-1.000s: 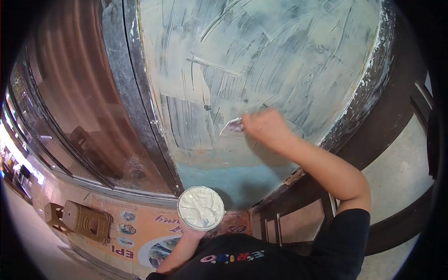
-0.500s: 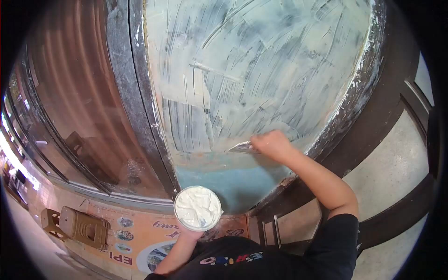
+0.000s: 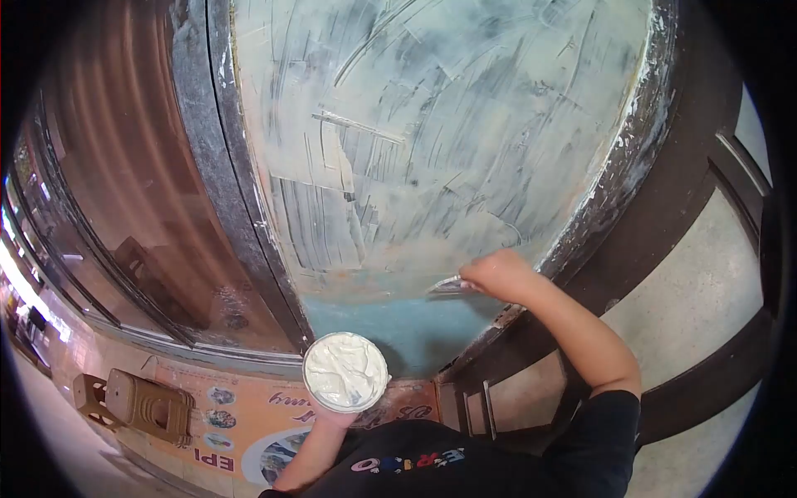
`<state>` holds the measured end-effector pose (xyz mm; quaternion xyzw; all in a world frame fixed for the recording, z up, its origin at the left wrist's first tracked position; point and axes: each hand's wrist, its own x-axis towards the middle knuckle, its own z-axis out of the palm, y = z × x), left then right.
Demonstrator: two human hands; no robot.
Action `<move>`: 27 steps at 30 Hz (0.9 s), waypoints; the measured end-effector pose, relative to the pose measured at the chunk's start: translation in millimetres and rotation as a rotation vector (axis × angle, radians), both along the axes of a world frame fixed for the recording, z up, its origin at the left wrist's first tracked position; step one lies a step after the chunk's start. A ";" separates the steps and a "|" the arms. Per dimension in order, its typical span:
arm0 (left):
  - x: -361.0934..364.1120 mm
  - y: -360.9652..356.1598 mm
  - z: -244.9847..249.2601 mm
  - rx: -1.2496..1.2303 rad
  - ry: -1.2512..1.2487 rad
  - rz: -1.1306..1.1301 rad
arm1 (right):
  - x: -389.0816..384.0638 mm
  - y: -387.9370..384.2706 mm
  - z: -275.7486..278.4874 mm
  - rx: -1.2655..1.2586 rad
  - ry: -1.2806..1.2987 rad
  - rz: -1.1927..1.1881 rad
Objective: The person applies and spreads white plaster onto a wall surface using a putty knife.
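Observation:
My right hand (image 3: 501,275) is closed around a putty knife (image 3: 446,286), its blade against the lower part of the wall panel (image 3: 398,328). Streaky white filler covers the panel above the blade, while a band of bare blue-green paint shows beneath it. Low in front of my body, my left hand (image 3: 334,415) supports a round tub (image 3: 309,378) from below. White paste (image 3: 344,369) with a swirled surface fills the tub. Most of the left fingers are hidden under it.
Dark frame strips border the panel on both sides. A glass window (image 3: 141,191) with brown curtains stands at left. Below are stacked brown plastic stools (image 3: 149,407) and an orange printed banner (image 3: 249,415). Dark wooden panelling (image 3: 656,232) with pale insets lies at right.
My right hand and the putty knife have moved down and slightly right along the panel. The tub stays in my left hand at nearly the same place; the view has shifted a little.

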<state>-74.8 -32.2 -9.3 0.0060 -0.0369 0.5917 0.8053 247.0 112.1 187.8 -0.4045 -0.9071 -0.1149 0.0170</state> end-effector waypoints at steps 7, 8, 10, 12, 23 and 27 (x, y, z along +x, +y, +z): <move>12.0 3.4 2.2 -0.009 0.120 0.053 | 51.7 -0.1 92.2 0.378 0.054 -0.178; 15.0 4.7 2.2 -0.012 0.125 0.044 | 43.6 -18.5 121.4 0.450 0.084 -0.204; 22.3 7.3 3.1 -0.011 0.053 -0.019 | 42.8 -39.3 146.2 0.438 0.117 -0.169; 30.2 8.2 6.6 -0.048 -0.027 -0.057 | 40.3 -43.7 143.4 0.437 0.147 -0.125; 49.1 13.6 10.3 -0.039 0.062 -0.128 | 3.1 11.5 138.3 0.542 0.088 -0.016; 47.3 5.0 14.6 -0.036 0.029 -0.104 | -0.8 -25.2 225.3 0.646 0.181 -0.066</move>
